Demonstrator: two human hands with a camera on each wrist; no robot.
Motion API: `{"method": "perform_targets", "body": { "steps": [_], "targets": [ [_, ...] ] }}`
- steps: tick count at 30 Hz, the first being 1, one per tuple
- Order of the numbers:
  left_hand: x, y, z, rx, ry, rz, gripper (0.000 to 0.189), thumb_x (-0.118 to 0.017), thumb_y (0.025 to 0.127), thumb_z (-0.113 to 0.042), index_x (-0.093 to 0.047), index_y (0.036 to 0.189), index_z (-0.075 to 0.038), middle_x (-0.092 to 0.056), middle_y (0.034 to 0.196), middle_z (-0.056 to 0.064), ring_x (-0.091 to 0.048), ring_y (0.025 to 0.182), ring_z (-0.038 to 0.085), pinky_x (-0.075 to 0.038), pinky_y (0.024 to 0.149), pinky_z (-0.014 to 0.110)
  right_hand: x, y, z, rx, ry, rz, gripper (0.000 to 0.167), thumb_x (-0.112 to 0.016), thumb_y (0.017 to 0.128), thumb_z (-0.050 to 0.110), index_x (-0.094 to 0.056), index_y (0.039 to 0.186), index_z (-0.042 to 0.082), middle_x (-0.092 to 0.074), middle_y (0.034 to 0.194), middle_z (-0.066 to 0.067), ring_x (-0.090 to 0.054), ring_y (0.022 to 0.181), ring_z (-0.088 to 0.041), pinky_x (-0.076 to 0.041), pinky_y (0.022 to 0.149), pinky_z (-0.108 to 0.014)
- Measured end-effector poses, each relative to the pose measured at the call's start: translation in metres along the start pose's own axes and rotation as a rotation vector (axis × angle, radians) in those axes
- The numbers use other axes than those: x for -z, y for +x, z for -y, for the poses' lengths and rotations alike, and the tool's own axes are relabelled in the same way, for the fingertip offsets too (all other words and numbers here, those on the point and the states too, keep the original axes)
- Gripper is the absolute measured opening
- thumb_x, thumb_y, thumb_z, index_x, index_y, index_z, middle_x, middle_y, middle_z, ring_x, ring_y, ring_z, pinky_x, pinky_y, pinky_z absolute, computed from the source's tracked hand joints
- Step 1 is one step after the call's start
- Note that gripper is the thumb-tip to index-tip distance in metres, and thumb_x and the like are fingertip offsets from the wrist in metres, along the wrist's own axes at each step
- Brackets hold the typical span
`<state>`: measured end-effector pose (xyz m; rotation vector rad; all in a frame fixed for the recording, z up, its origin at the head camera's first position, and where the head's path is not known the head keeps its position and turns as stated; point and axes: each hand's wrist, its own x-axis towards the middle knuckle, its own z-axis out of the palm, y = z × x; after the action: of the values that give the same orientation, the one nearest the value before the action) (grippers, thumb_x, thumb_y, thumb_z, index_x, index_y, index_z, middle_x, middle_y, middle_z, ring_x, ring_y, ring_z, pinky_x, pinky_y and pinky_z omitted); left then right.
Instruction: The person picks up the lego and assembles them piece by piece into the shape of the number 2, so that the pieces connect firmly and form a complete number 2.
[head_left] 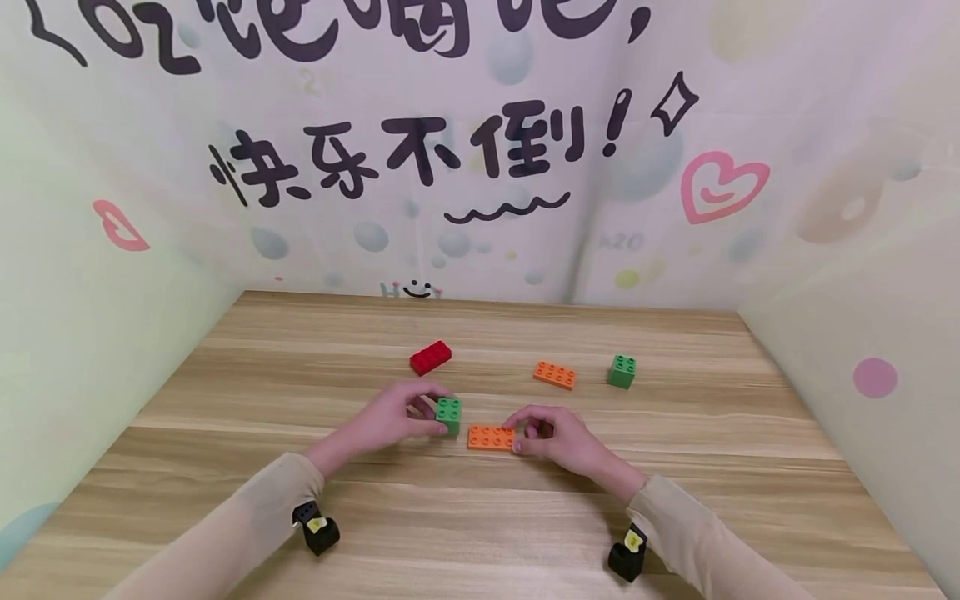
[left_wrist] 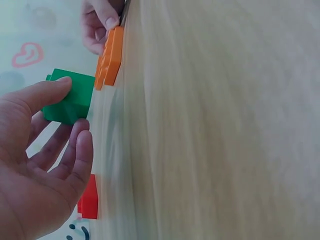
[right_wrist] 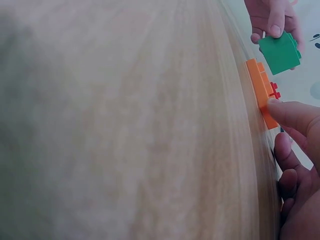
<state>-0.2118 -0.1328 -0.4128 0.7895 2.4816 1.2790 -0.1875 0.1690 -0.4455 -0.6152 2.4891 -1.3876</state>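
My left hand (head_left: pixel 396 413) pinches a green block (head_left: pixel 448 410) with four... several studs on top, thumb on one side and fingertips opposite. In the left wrist view the green block (left_wrist: pixel 75 97) shows a smooth flat side, raised a little over the table. Just right of it, a thin orange brick (head_left: pixel 486 437) with two rows of studs lies on the wood. The thumb and index finger of my right hand (head_left: pixel 564 437) grip its right end. In the right wrist view the thumb presses the near side of the orange brick (right_wrist: pixel 259 87).
Farther back on the wooden table (head_left: pixel 480 517) lie a red brick (head_left: pixel 431 357), a second orange brick (head_left: pixel 555 375) and a second green block (head_left: pixel 622 372). A printed cloth (head_left: pixel 420 242) hangs behind the table, with pale walls at both sides.
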Motion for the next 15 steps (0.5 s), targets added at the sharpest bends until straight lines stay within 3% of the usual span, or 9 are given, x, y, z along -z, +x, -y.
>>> {"method": "perform_targets", "body": {
  "steps": [15],
  "targets": [
    [-0.014, 0.002, -0.005, 0.003, -0.057, -0.054, 0.041, -0.081, 0.082, -0.018, -0.066, 0.12, -0.012, -0.065, 0.111, 0.008, -0.063, 0.089, 0.015, -0.055, 0.075, 0.024, -0.001, 0.001, -0.001, 0.026, 0.002, -0.001, 0.024, -0.073, 0.089, 0.018, -0.071, 0.112, 0.014, -0.055, 0.079, -0.001, -0.048, 0.071, -0.007, -0.039, 0.062, -0.018]
  ]
}}
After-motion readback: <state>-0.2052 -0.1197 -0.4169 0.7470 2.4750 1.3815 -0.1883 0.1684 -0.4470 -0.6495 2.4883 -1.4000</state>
